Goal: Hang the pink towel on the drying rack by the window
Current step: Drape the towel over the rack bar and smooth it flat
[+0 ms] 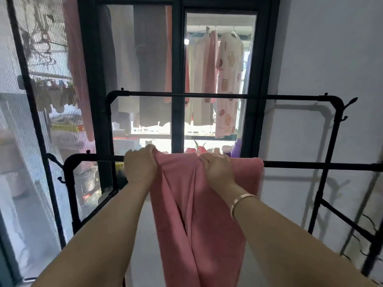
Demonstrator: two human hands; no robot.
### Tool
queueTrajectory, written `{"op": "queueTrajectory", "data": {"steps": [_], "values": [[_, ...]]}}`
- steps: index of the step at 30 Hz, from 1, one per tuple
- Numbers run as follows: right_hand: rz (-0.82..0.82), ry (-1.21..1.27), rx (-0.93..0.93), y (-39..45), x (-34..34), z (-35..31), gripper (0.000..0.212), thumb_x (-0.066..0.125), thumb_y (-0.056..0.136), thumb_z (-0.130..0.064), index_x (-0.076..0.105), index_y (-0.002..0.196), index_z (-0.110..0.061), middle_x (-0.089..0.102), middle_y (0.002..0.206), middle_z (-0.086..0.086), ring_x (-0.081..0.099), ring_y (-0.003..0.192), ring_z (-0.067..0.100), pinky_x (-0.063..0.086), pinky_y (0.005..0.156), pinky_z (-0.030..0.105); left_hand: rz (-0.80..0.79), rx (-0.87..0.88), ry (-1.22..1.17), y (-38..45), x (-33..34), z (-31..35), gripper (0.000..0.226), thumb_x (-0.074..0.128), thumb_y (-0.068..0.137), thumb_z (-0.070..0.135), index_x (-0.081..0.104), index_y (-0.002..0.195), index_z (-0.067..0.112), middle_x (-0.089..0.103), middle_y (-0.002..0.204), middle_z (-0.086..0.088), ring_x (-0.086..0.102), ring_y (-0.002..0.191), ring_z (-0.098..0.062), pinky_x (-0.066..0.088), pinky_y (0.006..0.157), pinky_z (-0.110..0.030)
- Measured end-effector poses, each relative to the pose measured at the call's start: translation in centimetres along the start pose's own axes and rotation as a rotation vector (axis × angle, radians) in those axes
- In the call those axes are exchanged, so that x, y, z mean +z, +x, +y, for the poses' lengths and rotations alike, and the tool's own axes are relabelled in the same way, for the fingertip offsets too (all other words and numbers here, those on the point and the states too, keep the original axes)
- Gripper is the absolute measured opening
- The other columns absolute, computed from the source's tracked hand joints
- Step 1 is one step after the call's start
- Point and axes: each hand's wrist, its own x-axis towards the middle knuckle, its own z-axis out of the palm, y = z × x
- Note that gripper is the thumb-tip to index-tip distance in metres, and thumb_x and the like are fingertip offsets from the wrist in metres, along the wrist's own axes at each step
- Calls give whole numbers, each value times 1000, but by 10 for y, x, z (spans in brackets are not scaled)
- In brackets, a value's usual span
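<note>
The pink towel (209,220) hangs folded over the near bar of the black drying rack (310,165), with long creases running down its front. My left hand (139,164) grips the towel's upper left edge at the bar. My right hand (217,168), a bracelet on its wrist, pinches the towel's top a little to the right. A strip of towel extends past my right hand along the bar.
The rack's far bar (207,94) runs higher up, in front of a dark-framed window (177,79). Clothes (228,83) hang outside the glass. A mesh screen door (37,121) stands at the left. White wall fills the right, with rack hooks (350,102) near it.
</note>
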Motion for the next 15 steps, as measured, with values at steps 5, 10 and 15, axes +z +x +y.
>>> {"op": "queueTrajectory", "data": {"steps": [5,10,15], "values": [[-49,-110,-97,1,9,-13,31,40,96,-18,63,117,-14,66,118,7,53,117,31,31,108,42,-63,-2,33,-4,3,2,35,42,84,12,73,93,24,66,90,-3,59,90,-23,13,115,-44],[-67,-106,-137,0,23,-9,42,41,94,-20,50,134,-18,61,129,8,48,126,29,22,109,39,-63,161,-228,-15,4,37,34,45,91,42,68,112,27,62,126,2,51,119,-16,14,114,-43],[-29,-82,-152,1,23,0,34,42,99,-23,57,129,-15,62,129,8,49,127,26,15,113,35,-129,102,-565,-17,10,45,25,51,95,34,75,99,27,73,102,8,61,91,-7,27,108,-32]]}}
